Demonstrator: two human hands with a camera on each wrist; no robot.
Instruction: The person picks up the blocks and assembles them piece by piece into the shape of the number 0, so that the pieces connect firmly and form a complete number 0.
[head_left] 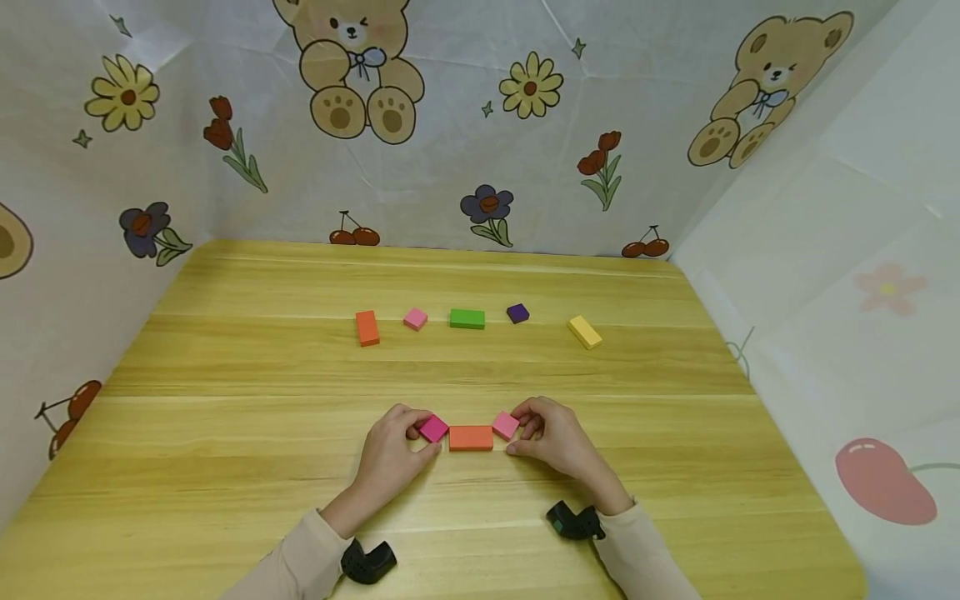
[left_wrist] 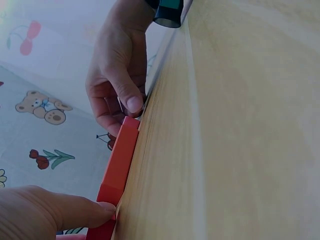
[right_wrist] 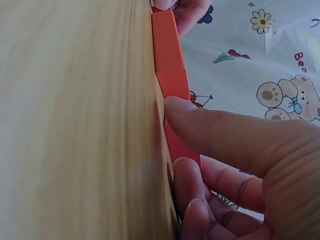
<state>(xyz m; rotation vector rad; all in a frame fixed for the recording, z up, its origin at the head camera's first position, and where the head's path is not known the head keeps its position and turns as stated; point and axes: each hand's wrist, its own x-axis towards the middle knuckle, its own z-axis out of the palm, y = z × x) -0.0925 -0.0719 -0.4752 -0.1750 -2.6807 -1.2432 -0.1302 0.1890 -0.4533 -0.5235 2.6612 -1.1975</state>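
Observation:
An orange rectangular block [head_left: 471,438] lies lengthwise across the wooden table, between both hands. At its left end sits a magenta square block [head_left: 434,428], turned like a diamond, which my left hand [head_left: 392,450] pinches between thumb and fingers. My right hand [head_left: 557,440] pinches a pink square block [head_left: 506,426] at the opposite end, also turned at an angle. Both square blocks meet or nearly meet the orange one's upper corners. In the right wrist view, the thumb [right_wrist: 215,127] covers part of the pink block [right_wrist: 180,145].
Farther back stands a loose row: a second orange block [head_left: 367,328], a small pink block [head_left: 416,319], a green block [head_left: 467,319], a purple block [head_left: 517,313] and a yellow block [head_left: 585,332]. Patterned cloth [head_left: 450,167] borders the wooden table [head_left: 262,375].

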